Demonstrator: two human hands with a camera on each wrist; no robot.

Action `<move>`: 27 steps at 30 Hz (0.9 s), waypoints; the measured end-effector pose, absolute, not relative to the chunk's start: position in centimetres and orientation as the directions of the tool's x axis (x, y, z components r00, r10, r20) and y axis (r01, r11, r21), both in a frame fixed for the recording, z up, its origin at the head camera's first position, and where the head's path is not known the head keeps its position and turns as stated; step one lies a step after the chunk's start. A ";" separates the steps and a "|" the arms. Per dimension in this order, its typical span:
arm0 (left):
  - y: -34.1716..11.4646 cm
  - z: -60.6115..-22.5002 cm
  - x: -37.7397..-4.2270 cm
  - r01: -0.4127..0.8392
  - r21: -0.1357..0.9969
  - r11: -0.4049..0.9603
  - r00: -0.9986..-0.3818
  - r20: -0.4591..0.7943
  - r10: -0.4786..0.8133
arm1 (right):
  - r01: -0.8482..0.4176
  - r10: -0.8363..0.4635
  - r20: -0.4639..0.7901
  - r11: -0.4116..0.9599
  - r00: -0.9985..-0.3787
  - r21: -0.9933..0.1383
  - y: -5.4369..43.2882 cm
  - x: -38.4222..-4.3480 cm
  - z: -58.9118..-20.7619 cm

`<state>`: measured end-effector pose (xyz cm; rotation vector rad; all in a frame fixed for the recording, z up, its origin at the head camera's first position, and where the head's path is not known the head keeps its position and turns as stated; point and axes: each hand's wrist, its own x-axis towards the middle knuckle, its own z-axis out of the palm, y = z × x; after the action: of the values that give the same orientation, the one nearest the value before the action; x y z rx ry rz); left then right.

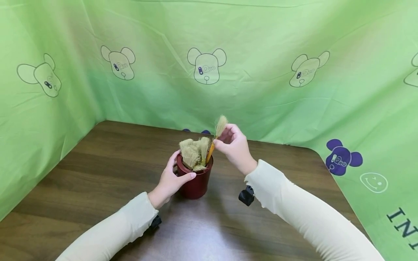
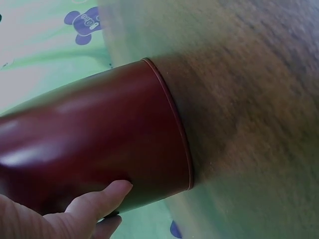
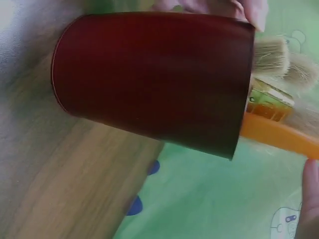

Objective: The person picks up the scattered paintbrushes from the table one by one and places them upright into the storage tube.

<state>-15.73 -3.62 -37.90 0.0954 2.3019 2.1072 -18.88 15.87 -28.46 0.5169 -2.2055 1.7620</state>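
Observation:
A dark red bucket stands upright on the table, holding several paintbrushes with their pale bristles up. My left hand grips the bucket from the left, thumb on the near side just below the rim and fingers round the far side. Between the thumb and fingers of my right hand, a paintbrush is pinched near its bristles. Its orange handle slants down over the right rim, the lower end hidden inside the bucket. A gold metal band shows on another brush beside it in the right wrist view.
The brown wooden table spreads around the bucket. A green printed cloth hangs behind the table and at both sides. A black wrist camera hangs beneath the right sleeve, close above the table.

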 end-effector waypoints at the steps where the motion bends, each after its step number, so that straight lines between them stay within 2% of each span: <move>1: -3.6 -37.9 -15.8 0.028 0.996 0.084 -0.998 0.023 0.061 | -0.435 -0.127 0.417 0.220 -0.900 -0.873 15.9 -18.9 -28.7; 9: -3.7 -38.2 -16.1 0.029 0.993 0.114 -0.998 0.022 0.067 | -0.428 -0.251 0.363 0.289 -0.897 -0.857 16.0 -18.9 -31.0; 14: -3.9 -38.2 -16.1 0.037 0.991 0.130 -0.998 0.031 0.046 | -0.394 -0.276 0.312 0.327 -0.909 -0.859 15.8 -19.1 -31.9; 21: -3.9 -38.2 -16.2 0.040 0.993 0.112 -0.998 0.035 0.049 | -0.421 -0.327 0.291 0.460 -0.899 -0.782 15.9 -19.4 -32.4; 27: -4.1 -38.5 -16.2 0.031 0.995 0.100 -0.998 0.024 0.062 | -0.423 -0.364 0.267 0.465 -0.892 -0.778 15.9 -19.6 -32.7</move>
<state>-16.17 -4.09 -38.45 0.0969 2.3121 2.0902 -19.61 15.90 -32.71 0.7082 -2.6341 1.4267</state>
